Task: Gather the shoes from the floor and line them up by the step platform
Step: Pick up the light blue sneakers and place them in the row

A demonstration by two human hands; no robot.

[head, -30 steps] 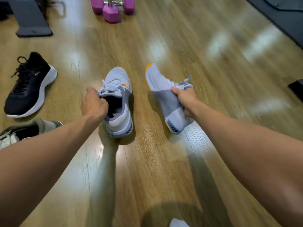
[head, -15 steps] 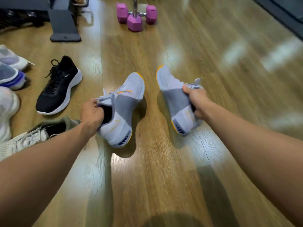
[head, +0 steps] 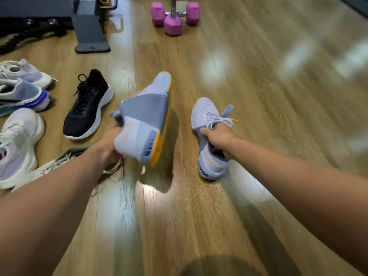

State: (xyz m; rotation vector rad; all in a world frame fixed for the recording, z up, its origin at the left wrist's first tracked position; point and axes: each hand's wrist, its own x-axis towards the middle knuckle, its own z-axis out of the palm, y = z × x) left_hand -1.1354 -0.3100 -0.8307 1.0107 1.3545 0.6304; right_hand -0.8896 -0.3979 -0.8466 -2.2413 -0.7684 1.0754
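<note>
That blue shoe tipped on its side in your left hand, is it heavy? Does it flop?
Probably light: the left hand alone holds the blue shoe up by its heel end. Likely fairly stiff: though it is tipped on its side, its orange sole looks straight, not sagging.

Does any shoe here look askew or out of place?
Yes. The grey shoe in the left hand is tipped on its side, its orange sole facing right. Beneath that arm, a cream shoe lies slanted, its laces loose.
</note>
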